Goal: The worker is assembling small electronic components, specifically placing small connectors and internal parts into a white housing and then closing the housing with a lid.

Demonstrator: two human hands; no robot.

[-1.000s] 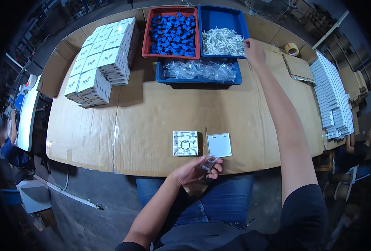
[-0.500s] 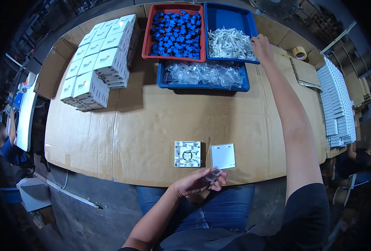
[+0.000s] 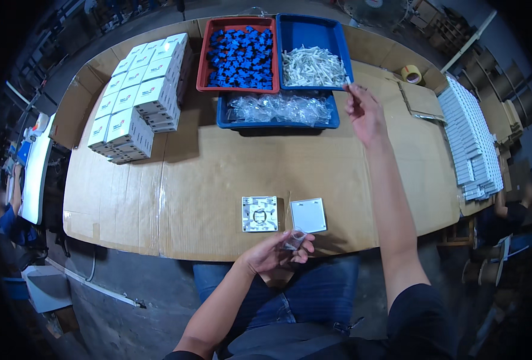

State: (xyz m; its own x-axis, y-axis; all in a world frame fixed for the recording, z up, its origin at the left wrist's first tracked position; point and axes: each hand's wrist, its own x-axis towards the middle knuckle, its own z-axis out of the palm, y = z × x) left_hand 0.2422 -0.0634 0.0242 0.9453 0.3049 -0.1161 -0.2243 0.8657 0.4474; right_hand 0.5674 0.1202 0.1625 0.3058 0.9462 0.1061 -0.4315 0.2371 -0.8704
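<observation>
Left hand is pinching 1 clear plastic piece at lower center, right hand has its fingertips pressed together on what looks like 1 white stick right of upper center, near the upper blue tray, with a square white base and flat cover just above the left hand

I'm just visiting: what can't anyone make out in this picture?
In the head view:
Small clear plastic item: its full shape, partly covered by the left hand.
Right hand: what it holds, if anything; too small to tell.
Lower blue plastic tray: its far part, hidden beneath the red plastic tray and upper blue plastic tray.
Person in dark clothing, right: details, blurred and dark near the rim.
</observation>
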